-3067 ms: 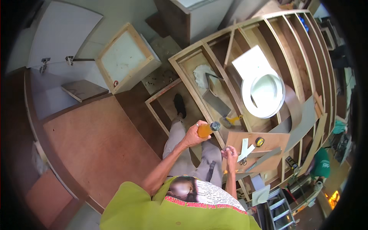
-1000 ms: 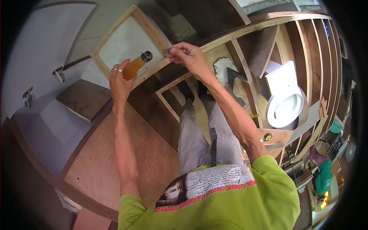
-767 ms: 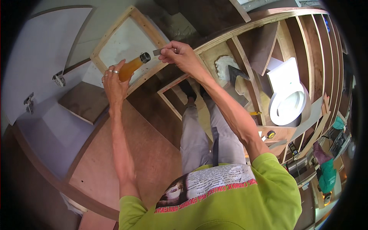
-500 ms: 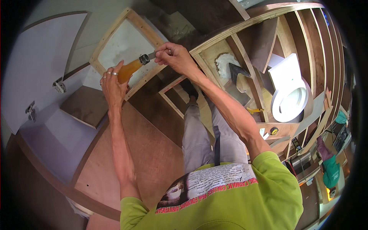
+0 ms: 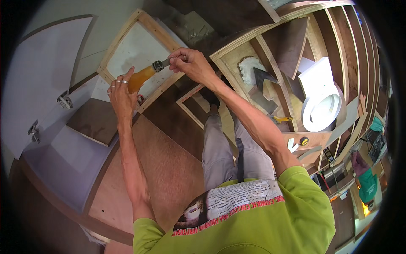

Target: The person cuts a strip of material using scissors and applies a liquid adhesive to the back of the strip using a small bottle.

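Note:
My left hand [image 5: 122, 96] is wrapped round a bottle [image 5: 141, 78] with amber contents, tilted so its dark-smeared mouth points up and to the right. Rings show on the fingers. My right hand [image 5: 191, 64] pinches a thin flat strip [image 5: 166, 62], perhaps a blade or stick, whose end meets the bottle's mouth. Whether the strip goes inside the neck, I cannot tell. Both hands are over a wooden frame [image 5: 164, 88] with a pale panel inside it.
At left stands a white door [image 5: 48, 76] with metal hinges [image 5: 64, 100]. Wooden ribbed framing [image 5: 261, 51] fills the right, with a white ring-shaped fitting [image 5: 321, 112], a yellow-handled tool [image 5: 282, 119] and a tape measure [image 5: 304, 141]. A reddish-brown board [image 5: 156, 165] lies below my left arm.
Both hands have shifted slightly left in the picture, still holding the bottle and strip. The surroundings have moved a little with my head.

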{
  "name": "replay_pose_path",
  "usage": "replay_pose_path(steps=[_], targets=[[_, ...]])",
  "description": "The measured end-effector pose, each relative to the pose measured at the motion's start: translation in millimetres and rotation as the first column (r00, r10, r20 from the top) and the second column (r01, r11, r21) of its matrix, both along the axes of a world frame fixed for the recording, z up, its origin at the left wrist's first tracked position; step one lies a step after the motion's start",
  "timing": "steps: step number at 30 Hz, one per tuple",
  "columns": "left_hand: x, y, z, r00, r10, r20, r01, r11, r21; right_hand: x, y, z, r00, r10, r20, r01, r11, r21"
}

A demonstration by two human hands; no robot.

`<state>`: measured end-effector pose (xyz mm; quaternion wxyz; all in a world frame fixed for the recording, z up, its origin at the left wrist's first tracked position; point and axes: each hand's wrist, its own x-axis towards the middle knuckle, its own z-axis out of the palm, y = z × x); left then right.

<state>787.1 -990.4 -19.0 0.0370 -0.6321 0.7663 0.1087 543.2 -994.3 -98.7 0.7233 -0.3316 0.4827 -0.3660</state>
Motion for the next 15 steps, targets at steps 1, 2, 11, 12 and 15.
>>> replay_pose_path(steps=[1, 2, 11, 12, 15], targets=[[1, 0, 0, 1.0, 0.001, 0.012, -0.001, 1.0, 0.005, 2, 0, -1, 1.0, -0.002, -0.001, 0.002, 1.0, 0.0], [2, -1, 0, 1.0, 0.002, 0.023, -0.003, 1.0, 0.011, 4, 0, -3, 1.0, -0.005, -0.002, 0.005, 1.0, 0.0], [21, -2, -10, 0.997, -0.003, 0.074, 0.003, 1.0, 0.0, 19, 0, -14, 1.0, -0.004, -0.001, 0.004, 1.0, 0.023], [22, -2, -10, 0.998, -0.004, 0.066, 0.004, 1.0, -0.004, 21, 1, -16, 1.0, -0.005, -0.001, 0.005, 0.999, 0.037], [26, -2, -11, 0.999, -0.006, 0.046, 0.006, 1.0, -0.013, 26, 2, -20, 1.0, -0.008, 0.008, 0.008, 0.998, 0.065]])
